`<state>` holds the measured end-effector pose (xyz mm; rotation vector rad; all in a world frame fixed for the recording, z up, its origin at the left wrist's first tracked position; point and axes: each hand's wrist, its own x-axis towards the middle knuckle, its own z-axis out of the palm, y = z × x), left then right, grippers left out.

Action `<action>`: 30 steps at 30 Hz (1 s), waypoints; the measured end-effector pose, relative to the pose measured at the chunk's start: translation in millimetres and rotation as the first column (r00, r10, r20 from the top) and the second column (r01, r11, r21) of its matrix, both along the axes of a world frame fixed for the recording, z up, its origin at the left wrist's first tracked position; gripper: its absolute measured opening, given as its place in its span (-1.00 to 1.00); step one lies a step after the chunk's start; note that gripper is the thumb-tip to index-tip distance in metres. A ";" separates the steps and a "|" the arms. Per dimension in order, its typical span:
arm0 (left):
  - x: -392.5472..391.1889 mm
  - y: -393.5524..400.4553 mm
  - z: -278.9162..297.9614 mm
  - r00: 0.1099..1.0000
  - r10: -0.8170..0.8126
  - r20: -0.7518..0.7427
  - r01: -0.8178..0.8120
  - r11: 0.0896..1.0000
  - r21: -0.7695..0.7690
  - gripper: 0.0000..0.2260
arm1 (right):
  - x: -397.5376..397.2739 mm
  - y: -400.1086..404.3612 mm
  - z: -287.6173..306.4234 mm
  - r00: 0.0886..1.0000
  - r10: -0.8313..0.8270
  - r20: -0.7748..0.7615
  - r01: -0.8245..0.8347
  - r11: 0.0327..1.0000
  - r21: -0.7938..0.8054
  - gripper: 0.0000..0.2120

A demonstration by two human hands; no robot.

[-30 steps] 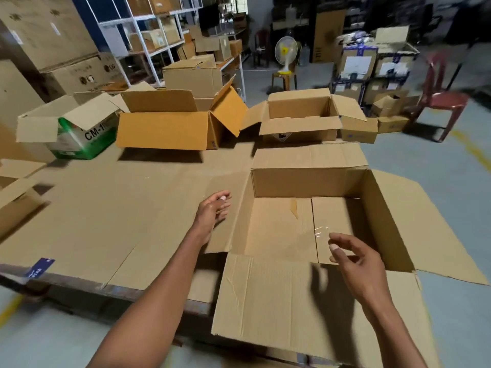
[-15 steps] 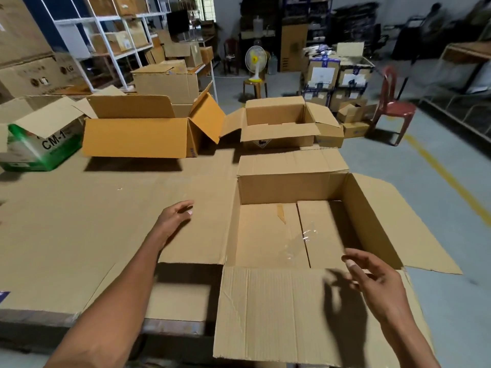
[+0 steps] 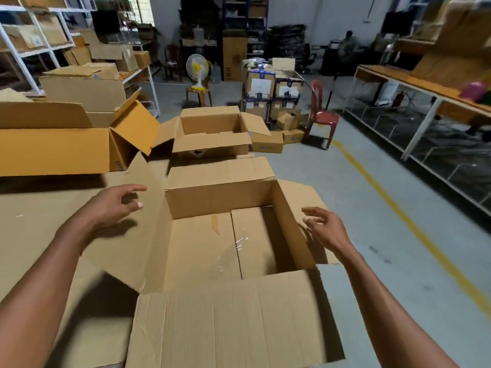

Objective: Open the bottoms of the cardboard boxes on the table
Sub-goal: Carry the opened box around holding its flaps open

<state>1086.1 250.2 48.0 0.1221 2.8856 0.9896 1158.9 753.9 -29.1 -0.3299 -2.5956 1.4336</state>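
Hands poised over an open carton in a warehouse, its taped bottom not yet undone.

The cardboard box sits at six o'clock on the table, top flaps spread; the left hand hovers at nine o'clock over the left flap, the right hand at three o'clock by the right flap, both loose-fingered and holding nothing. Best practice, by the look of it: grasp opposite walls, tip the box over, then peel the clear tape along the bottom seam.

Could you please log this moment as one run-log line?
left hand open, over left flap | right hand open, at right flap | open box bottom shut
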 end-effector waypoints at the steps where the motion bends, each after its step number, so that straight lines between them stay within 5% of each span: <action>1: -3.9 7.1 -0.3 1.000 -0.011 0.000 0.011 1.000 -0.019 -0.58 | -8.4 17.6 -0.9 1.000 -0.012 0.010 0.011 1.000 0.019 -0.74; 10: -16.5 34.0 -1.9 1.000 -0.018 0.009 0.019 0.987 -0.159 -0.54 | -40.6 118.4 -51.3 0.952 0.107 0.288 -0.105 0.994 -0.023 -0.58; 18: -14.4 34.8 3.8 1.000 0.010 0.010 -0.007 0.980 -0.201 -0.52 | -39.7 113.7 -32.9 0.976 0.158 0.148 -0.156 0.987 -0.026 -0.52; 30: 0.6 55.1 19.8 0.999 0.044 0.010 -0.040 0.976 -0.216 -0.51 | -64.9 88.6 81.4 0.910 0.400 0.110 -0.408 0.911 0.064 -0.63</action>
